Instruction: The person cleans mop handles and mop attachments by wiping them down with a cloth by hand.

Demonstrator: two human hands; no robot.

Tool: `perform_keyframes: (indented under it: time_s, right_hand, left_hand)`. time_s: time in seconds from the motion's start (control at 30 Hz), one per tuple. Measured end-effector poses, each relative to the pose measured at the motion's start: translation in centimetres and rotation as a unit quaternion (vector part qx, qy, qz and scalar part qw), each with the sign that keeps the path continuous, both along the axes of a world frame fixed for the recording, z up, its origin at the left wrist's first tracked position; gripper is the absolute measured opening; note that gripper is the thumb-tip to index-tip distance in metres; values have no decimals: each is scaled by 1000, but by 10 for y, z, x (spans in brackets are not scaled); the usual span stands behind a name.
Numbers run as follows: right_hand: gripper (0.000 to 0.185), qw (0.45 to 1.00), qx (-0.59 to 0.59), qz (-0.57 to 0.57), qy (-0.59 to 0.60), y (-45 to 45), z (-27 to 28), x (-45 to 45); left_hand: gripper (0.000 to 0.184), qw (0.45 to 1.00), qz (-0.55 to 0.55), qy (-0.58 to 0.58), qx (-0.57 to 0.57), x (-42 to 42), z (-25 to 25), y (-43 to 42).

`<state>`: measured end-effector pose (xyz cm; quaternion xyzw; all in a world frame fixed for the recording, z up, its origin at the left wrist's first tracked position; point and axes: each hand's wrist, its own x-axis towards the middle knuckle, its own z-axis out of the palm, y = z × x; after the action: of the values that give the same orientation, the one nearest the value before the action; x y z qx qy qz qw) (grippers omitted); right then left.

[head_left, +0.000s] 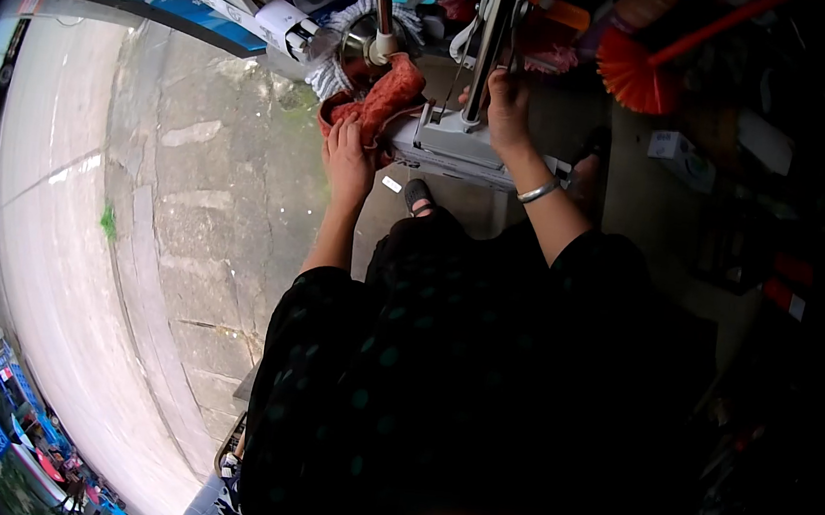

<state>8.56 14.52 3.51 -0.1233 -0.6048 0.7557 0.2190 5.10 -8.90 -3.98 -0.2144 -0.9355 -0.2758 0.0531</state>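
Under my left hand (349,162) is a bunched red cloth (380,103), its fingers closed over the lower edge at the left end of a white mop head (460,144). My right hand (508,117), with a silver bangle at the wrist, wraps around the lower part of the mop's metal pole (493,50), just above the head. A fingertip shows on the pole's far side. The mop head lies crosswise in front of my body, above the ground. The cloth hides its left end.
Beyond my hands stand another mop with grey-white strands (331,78), a boxed white item (276,22) and an orange-red brush (643,76). A small carton (682,157) lies at the right. My shoe (419,196) shows below the mop head. Concrete pavement (220,177) stretches along the left.
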Motion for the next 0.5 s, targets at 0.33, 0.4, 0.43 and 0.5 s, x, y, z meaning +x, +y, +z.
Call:
perform_keyframes:
  time_s: [0.33, 0.4, 0.43, 0.5]
  right_hand:
    - [52, 999, 9, -40, -16, -10, -2, -12]
    - [51, 999, -5, -43, -27, -11, -1, -18]
    - [51, 999, -4, -41, -27, -8, -2, -18]
    - [50, 1000, -13, -13, -11, -5, 1, -16]
  left_hand:
    - [36, 945, -11, -202, 258, 97, -5, 108]
    - [50, 872, -52, -356, 333, 114, -2, 123]
    - [54, 845, -47, -354, 399, 120, -29, 127]
    - [55, 958, 78, -111, 251, 94, -100, 119]
